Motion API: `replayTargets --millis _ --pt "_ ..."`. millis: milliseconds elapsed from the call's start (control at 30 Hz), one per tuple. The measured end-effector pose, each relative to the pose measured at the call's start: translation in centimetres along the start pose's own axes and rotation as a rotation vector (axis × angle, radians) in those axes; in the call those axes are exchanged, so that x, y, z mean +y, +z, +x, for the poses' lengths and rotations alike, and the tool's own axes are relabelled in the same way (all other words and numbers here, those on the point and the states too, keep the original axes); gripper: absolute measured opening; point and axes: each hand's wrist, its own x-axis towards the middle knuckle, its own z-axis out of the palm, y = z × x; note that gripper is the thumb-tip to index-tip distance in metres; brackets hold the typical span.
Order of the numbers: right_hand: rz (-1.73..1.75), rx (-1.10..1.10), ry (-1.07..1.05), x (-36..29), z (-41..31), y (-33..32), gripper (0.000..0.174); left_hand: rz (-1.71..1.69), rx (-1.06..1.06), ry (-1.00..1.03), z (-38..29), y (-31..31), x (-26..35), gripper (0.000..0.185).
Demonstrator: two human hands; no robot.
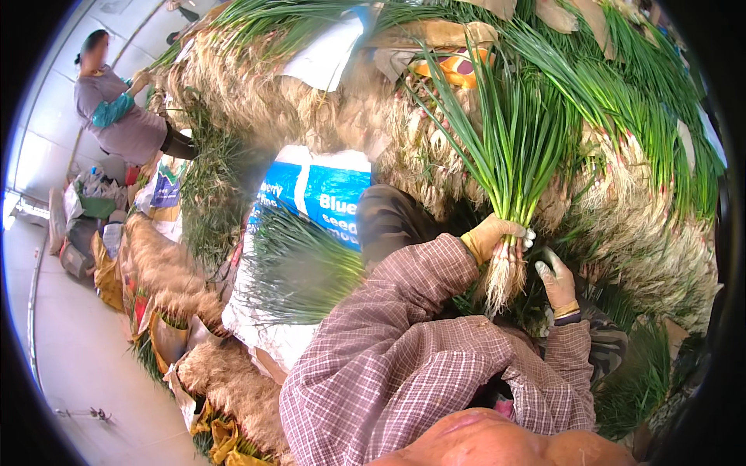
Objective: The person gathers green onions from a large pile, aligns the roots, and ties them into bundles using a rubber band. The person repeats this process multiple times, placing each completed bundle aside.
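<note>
My left hand [492, 236], in a tan glove with whitish fingertips, grips a bunch of green onions [513, 140] just above the bulbs. The bunch stands leaves up, its pale roots hanging below the fist. Just right of the roots, my right hand [558, 282] is gloved too, thumb and fingers apart, holding nothing. It is close to the bunch without plainly touching it. Left of my bent knee, loose green onions [303, 262] lie across a white and blue printed sack [335, 186].
Stacked green onions [618, 134] curve around the front and right, roots facing me. Bundles with tan roots [175, 262] line the left side beside a pale floor [111, 349]. Another person [119, 110] with teal sleeve covers stands at the upper left, a hand at the pile.
</note>
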Motion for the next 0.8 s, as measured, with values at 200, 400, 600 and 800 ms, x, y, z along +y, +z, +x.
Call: replayTargets --millis 200,400,600,800 --pt "0.823 -0.367 0.014 -2.7 -0.8 2.5 0.047 0.014 0.097 0.027 -1.0 0.8 2.8 0.025" --pt "0.745 0.132 -0.412 -0.2 -6.6 -5.1 0.022 -0.41 -0.194 0.203 -5.1 1.3 9.7 0.038" --pt "-0.682 -0.434 -0.008 4.5 -5.6 -6.0 0.041 -0.505 -0.998 0.377 -8.3 4.9 12.6 0.052" --pt "0.378 0.161 -0.112 -0.9 5.6 -1.4 0.031 -0.245 -0.559 0.367 -5.2 3.8 10.3 0.053"
